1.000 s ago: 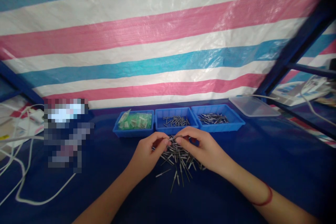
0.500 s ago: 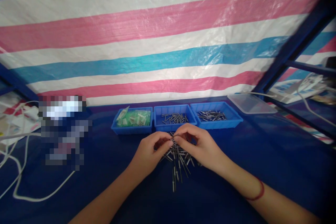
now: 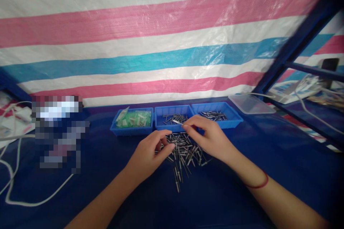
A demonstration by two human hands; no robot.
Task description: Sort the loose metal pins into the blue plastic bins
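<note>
A loose pile of metal blind rivets (image 3: 185, 154) lies on the blue table between my hands. My right hand (image 3: 208, 134) pinches one rivet (image 3: 177, 122) between thumb and fingertips, its silvery end pointing left over the front edge of the middle blue tray (image 3: 163, 127). More rivets (image 3: 172, 118) lie inside that tray. At the pile's left side is my left hand (image 3: 152, 150), thumb and fingers apart, with nothing seen between them. The right blue tray (image 3: 233, 123), partly behind my right hand, also has rivets (image 3: 215, 115) in it.
The left blue tray (image 3: 131, 131) contains a green plastic bag (image 3: 137, 118) with small pieces. A clear plastic lid (image 3: 251, 104) lies at the back right. White cables (image 3: 32, 204) run over the table's left side. A striped sheet (image 3: 150, 57) hangs behind.
My hands, close together over the pile before, have moved apart. My right hand has risen toward the middle tray with a rivet. The left stays low, its fingers now apart.
</note>
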